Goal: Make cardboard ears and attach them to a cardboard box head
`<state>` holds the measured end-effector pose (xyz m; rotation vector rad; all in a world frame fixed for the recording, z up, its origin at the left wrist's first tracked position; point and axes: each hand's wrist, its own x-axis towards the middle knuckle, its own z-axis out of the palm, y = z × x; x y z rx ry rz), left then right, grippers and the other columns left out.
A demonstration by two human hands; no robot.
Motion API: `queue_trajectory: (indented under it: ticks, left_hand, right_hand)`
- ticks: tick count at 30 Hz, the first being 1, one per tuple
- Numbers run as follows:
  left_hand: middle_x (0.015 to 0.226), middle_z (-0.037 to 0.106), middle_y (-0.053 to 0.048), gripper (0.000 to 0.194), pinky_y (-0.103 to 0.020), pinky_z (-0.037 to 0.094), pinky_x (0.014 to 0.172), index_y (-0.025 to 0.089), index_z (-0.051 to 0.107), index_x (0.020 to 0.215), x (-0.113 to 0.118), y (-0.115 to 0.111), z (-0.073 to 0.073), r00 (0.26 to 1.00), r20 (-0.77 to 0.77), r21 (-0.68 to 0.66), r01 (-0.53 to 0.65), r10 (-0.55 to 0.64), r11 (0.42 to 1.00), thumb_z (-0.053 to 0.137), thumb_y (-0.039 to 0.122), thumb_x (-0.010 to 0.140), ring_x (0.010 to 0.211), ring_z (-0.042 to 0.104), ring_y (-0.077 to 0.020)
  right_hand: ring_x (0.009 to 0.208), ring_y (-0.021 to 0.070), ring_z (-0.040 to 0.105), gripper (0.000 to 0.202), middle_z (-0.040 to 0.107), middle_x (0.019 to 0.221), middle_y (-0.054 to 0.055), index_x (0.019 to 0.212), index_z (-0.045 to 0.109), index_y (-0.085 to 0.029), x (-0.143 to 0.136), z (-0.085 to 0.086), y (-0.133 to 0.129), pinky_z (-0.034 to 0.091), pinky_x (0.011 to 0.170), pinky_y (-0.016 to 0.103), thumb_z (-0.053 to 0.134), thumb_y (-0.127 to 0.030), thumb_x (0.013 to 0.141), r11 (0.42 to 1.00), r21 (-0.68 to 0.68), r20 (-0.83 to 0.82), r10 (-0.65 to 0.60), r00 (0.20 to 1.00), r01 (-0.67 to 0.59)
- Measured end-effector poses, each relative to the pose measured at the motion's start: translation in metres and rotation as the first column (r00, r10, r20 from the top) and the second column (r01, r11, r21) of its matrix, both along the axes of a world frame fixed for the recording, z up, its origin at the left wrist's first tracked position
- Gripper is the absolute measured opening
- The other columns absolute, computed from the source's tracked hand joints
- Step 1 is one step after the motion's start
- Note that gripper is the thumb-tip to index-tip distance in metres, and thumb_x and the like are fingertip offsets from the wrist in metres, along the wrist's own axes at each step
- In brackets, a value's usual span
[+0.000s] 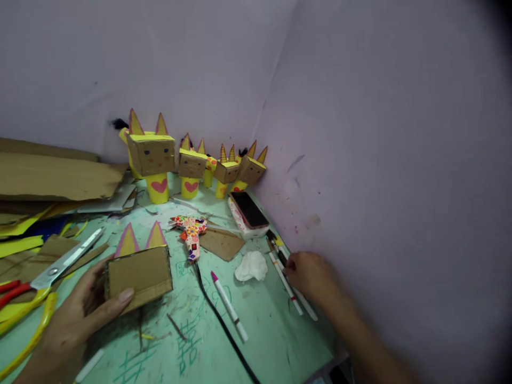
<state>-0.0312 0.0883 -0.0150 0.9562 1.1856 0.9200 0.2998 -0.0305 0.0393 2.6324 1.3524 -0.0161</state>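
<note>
My left hand (80, 314) is closed around a small cardboard box head (138, 274), thumb across its blank brown front. Two pointed yellow ears (155, 236) with pink edges rise from its top. At the right edge of the table, the fingers of my right hand (307, 272) are curled together over several markers (286, 282). Whatever is between those fingertips is hidden. A white marker with a magenta tip (229, 306) lies uncapped between my hands. Near it rests a flower-patterned glue gun (193, 234) with a black cord.
Finished cardboard animal figures (158, 160) stand along the back wall. Scissors (52, 274) and stacked cardboard (60, 176) occupy the left. A phone (250, 209) lies on a tissue pack (256, 232), with crumpled tissue (251, 266) nearby. The wall (380, 186) borders the table's right side.
</note>
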Motion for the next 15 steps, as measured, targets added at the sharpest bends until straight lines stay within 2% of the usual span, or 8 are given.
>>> queue_trajectory:
  ticks: [4, 8, 11, 13, 15]
  left_hand:
    - [0.131, 0.056, -0.004, 0.094, -0.039, 0.045, 0.098, 0.028, 0.040, 0.133, -0.001, -0.001, -0.001, 0.999, -0.024, 0.063, 0.038, -0.037, 0.997, 0.083, 0.045, 0.051, 0.118, 0.051, -0.0331]
    - [0.130, 0.056, -0.007, 0.088, -0.041, 0.046, 0.097, 0.026, 0.039, 0.133, 0.002, -0.006, -0.003, 0.999, 0.027, 0.142, 0.013, -0.017, 0.990, 0.079, 0.046, 0.057, 0.118, 0.052, -0.0340]
    - [0.130, 0.055, -0.011, 0.084, -0.040, 0.051, 0.091, 0.023, 0.036, 0.135, 0.001, -0.013, -0.001, 0.997, -0.070, 0.239, 0.053, -0.037, 0.970, 0.075, 0.045, 0.064, 0.116, 0.054, -0.0335]
    - [0.129, 0.055, -0.013, 0.082, -0.042, 0.052, 0.089, 0.021, 0.035, 0.137, -0.001, -0.017, 0.002, 0.976, -0.215, 0.299, 0.091, -0.026, 0.950, 0.071, 0.045, 0.067, 0.114, 0.055, -0.0342]
    - [0.130, 0.055, -0.014, 0.081, -0.046, 0.050, 0.089, 0.021, 0.036, 0.138, -0.005, -0.019, 0.006, 0.937, -0.347, 0.361, 0.111, 0.023, 0.926, 0.069, 0.045, 0.068, 0.114, 0.055, -0.0355]
  right_hand:
    - [0.078, 0.0304, 0.070, 0.021, 0.074, 0.079, 0.016, 0.076, 0.074, -0.016, -0.006, -0.008, -0.011, 0.041, 0.057, 0.031, 0.055, -0.022, 0.078, 0.999, -0.037, -0.027, 0.012, 1.000, -0.013]
    - [0.081, 0.0330, 0.069, 0.021, 0.074, 0.084, 0.018, 0.078, 0.073, -0.014, -0.004, -0.013, -0.014, 0.040, 0.057, 0.031, 0.052, -0.018, 0.078, 0.999, -0.035, -0.031, 0.036, 0.999, -0.037]
    - [0.077, 0.0320, 0.069, 0.027, 0.074, 0.085, 0.016, 0.086, 0.070, -0.016, 0.002, -0.012, -0.021, 0.040, 0.055, 0.032, 0.043, -0.018, 0.082, 0.999, -0.003, -0.055, 0.038, 0.998, -0.038]
    - [0.075, 0.0301, 0.069, 0.028, 0.073, 0.082, 0.015, 0.089, 0.066, -0.016, 0.003, -0.010, -0.026, 0.043, 0.057, 0.033, 0.039, -0.023, 0.085, 0.991, 0.136, -0.119, 0.025, 0.993, -0.009]
    - [0.068, 0.0273, 0.069, 0.030, 0.072, 0.076, 0.011, 0.095, 0.063, -0.017, -0.003, -0.008, -0.030, 0.046, 0.057, 0.032, 0.037, -0.029, 0.086, 0.952, 0.306, -0.232, 0.066, 0.970, 0.008]
